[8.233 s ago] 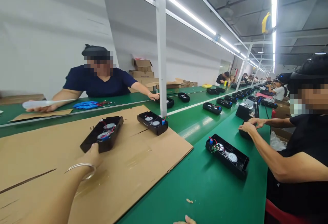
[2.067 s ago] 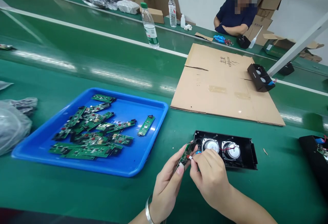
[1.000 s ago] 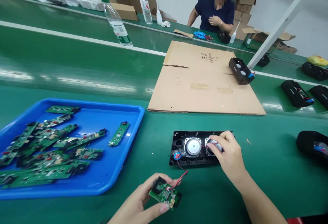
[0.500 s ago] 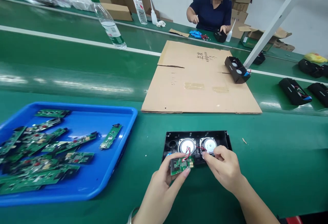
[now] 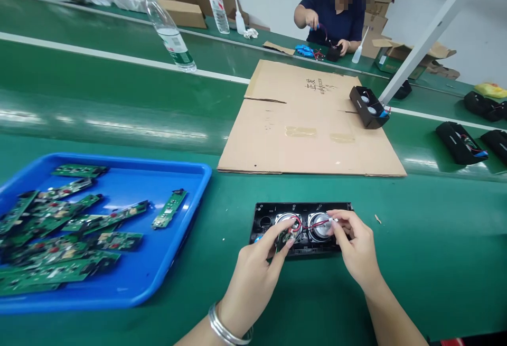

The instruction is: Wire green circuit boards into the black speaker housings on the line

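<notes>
A black speaker housing (image 5: pixel 261 209) lies on the green bench with two round silver speakers (image 5: pixel 318 230) in it. My left hand (image 5: pixel 255 264) pinches a small green circuit board (image 5: pixel 282 241) above the left speaker; its fingers cover much of the board. Red and dark wires (image 5: pixel 312 225) run from near that board toward the right. At their right end, my right hand (image 5: pixel 356 245) grips a small white connector (image 5: pixel 332 220) between thumb and fingers, over the right speaker.
On the left, a blue tray (image 5: pixel 158 282) holds several green circuit boards (image 5: pixel 59 219). Behind the housing lies a flat cardboard sheet (image 5: pixel 269 150) bearing another speaker housing (image 5: pixel 368 108). A water bottle (image 5: pixel 172 39) stands beyond. Across the belt, a person (image 5: pixel 332 13) handles wires and a black housing.
My left hand has tilted the circuit board and lowered it toward the housing. My right hand has moved slightly up and right, drawing the wires out with the white connector.
</notes>
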`<action>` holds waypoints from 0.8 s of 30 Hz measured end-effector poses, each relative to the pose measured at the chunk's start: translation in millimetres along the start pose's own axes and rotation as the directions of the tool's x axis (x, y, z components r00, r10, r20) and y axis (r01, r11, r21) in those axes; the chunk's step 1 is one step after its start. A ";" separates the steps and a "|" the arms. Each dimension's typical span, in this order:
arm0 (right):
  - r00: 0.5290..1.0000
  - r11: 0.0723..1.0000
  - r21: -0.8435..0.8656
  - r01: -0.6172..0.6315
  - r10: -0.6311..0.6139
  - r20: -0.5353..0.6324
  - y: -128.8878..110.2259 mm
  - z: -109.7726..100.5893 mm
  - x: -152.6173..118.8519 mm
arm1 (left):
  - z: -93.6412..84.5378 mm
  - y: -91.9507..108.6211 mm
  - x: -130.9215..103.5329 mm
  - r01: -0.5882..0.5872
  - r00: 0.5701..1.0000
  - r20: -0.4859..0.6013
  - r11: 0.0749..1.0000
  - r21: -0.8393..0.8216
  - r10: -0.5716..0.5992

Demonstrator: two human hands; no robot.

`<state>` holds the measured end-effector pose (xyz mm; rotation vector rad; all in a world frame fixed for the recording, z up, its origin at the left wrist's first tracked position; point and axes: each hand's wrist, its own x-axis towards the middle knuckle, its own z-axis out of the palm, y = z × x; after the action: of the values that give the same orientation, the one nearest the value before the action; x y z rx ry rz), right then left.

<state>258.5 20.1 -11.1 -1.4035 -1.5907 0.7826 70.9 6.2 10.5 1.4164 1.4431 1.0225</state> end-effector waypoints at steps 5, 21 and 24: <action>0.991 0.997 0.042 -0.070 0.064 0.120 -7.6 3.3 2.4 | 3.8 -1.0 1.5 0.022 0.999 0.035 1.000 0.014 -0.022; 0.964 0.982 -0.130 0.139 -0.104 0.245 -13.4 12.4 3.7 | 8.2 -9.9 -0.8 -0.101 0.994 0.055 0.991 0.086 0.096; 0.938 0.921 -0.230 0.313 -0.261 0.229 -12.2 16.6 1.0 | 9.4 -11.0 0.2 -0.129 0.991 0.052 0.983 0.127 0.123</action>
<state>238.1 20.3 -7.5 -1.2590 -2.0612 0.5578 76.4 6.1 -2.9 1.6322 1.4245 0.9836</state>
